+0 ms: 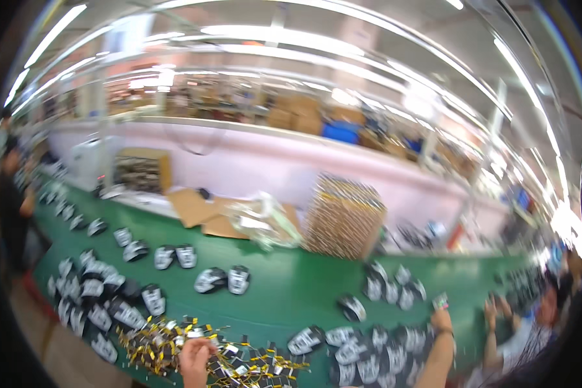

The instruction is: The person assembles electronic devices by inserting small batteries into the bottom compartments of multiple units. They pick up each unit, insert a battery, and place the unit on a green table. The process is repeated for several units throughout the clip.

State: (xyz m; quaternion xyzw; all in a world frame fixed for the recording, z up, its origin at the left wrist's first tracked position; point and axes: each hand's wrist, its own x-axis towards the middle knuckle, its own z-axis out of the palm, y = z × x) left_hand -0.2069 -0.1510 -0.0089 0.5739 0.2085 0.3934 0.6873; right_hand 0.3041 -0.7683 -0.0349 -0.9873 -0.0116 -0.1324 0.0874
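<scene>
My left hand (pixel 194 363) is at the lower middle, its fingers curled together over a heap of small black flat parts with yellow strips and thin leads (pixel 152 346). Whether anything sits between those fingertips I cannot make out. My right arm reaches out to the right, and my right hand (pixel 441 319) grips a small pale piece with a bit of green (pixel 440 302), blurred by motion. Below and left of that hand lies a group of black rounded shells with whitish insides (pixel 368 368). More such shells (pixel 100 317) are heaped left of the small parts.
A green work surface (pixel 284 275) runs across. Shells in pairs (pixel 220 280) dot its middle. Along the back stand a tall stack of cardboard dividers (pixel 344 216), a clear plastic bag (pixel 262 220) and flattened cardboard (pixel 191 205). Co-workers are at the right (pixel 527 336) and far left (pixel 13 207).
</scene>
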